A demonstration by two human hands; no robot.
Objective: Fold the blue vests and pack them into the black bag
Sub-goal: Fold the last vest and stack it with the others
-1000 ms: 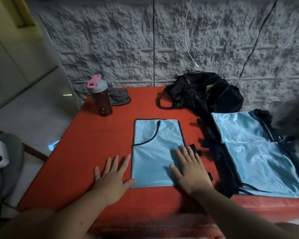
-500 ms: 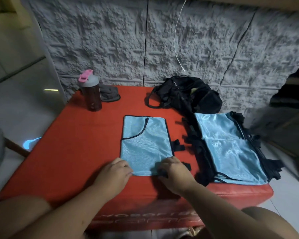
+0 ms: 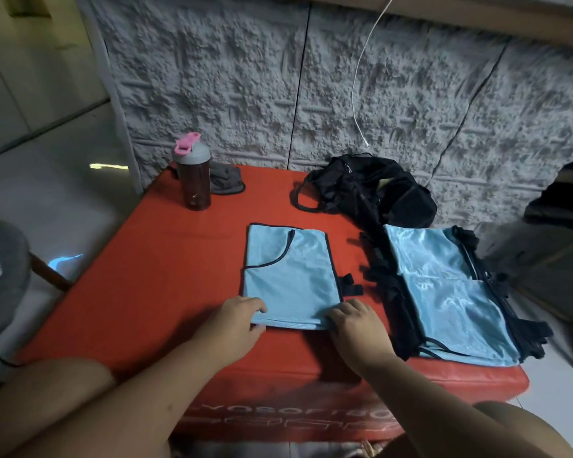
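Both of our hands now grip the near hem of the folded blue vest (image 3: 290, 272): the left hand (image 3: 237, 320) curls over its near left corner, the right hand (image 3: 356, 325) over its near right corner, fingers pinching the cloth. A second ago both palms lay flat and open, the left on the red mat (image 3: 166, 279) beside the vest, the right pressing on the fabric; half a second ago they had already closed on the hem, and the near edge has since lifted slightly into a thin roll. To the right lies the stack of blue vests (image 3: 444, 292) with black straps, touching the black bag (image 3: 371, 190) at the far edge. At the far left corner the water bottle (image 3: 194, 173) stands unchanged
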